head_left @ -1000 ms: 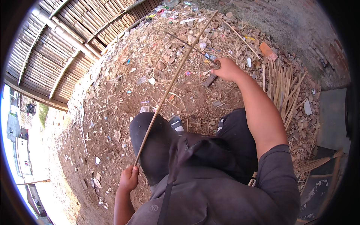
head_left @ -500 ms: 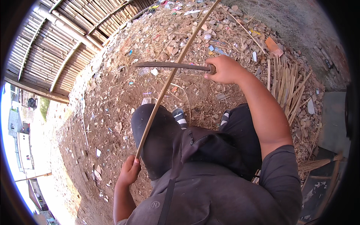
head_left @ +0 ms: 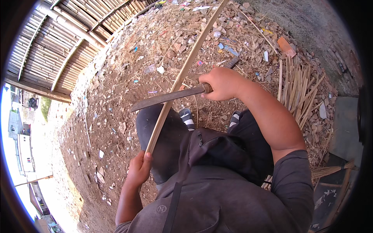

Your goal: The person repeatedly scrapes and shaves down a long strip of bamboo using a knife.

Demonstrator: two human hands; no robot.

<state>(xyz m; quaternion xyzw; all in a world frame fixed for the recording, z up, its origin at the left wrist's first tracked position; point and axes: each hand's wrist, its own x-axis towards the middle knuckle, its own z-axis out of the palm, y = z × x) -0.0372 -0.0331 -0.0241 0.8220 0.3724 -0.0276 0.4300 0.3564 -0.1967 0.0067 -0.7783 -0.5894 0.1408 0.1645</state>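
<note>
My left hand (head_left: pixel 140 167) grips the near end of a long, pale bamboo strip (head_left: pixel 185 70). The strip slants up and away over my left knee toward the top of the view. In my right hand (head_left: pixel 221 83) is the short wooden handle of a machete (head_left: pixel 169 98). Its dark, broad blade points left and lies across the strip just beyond the knee, with its tip past the strip's left side. Whether the edge bites into the bamboo I cannot tell. My right fingers wrap the handle and hide most of it.
A bundle of split bamboo strips (head_left: pixel 297 87) lies on the ground to the right, near an orange brick piece (head_left: pixel 286 47). A dark ridged object (head_left: pixel 233 61) shows just beyond my right hand. Rubble and litter cover the soil. A bamboo fence (head_left: pixel 50 50) stands at far left.
The machete has come nearer to me along the strip, its tip swinging closer and its flat side turning more into view. The strip has turned, showing a wider face. My left hand has risen slightly.
</note>
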